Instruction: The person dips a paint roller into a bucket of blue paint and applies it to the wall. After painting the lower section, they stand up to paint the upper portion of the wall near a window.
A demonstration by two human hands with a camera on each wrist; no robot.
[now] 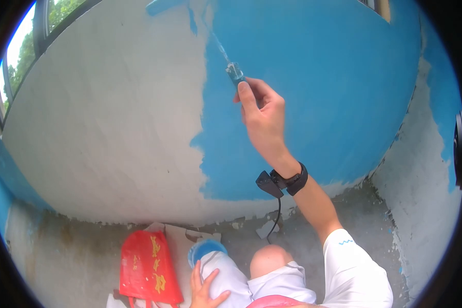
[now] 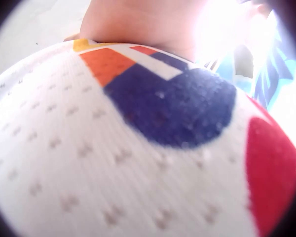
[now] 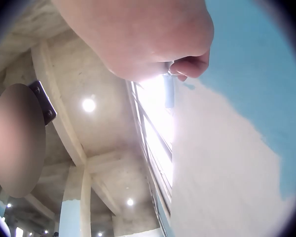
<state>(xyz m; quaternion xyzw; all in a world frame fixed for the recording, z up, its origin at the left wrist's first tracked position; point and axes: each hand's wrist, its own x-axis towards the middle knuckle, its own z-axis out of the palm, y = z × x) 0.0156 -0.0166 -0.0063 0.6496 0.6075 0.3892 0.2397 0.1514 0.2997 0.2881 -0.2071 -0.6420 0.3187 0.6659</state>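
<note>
My right hand (image 1: 264, 113) is raised in front of the wall, its fingers and thumb curled round the handle of a paint roller (image 1: 235, 72). From that handle a thin rod runs up and left to the blue roller head (image 1: 161, 6), against the wall at the top edge of the head view. In the right wrist view the same hand (image 3: 153, 34) shows from close by, fingers bent. My left hand (image 1: 209, 288) rests with spread fingers on a leg in white trousers (image 1: 223, 272). Patterned white fabric (image 2: 89, 148) fills most of the left wrist view.
Blue paint (image 1: 313, 102) covers the wall's right part, bare grey-white plaster (image 1: 113, 113) its left. On the floor lie a red bag (image 1: 146, 267) with yellow lettering and a blue-rimmed bucket (image 1: 194, 251) beside the leg. Windows (image 1: 23, 66) stand at upper left.
</note>
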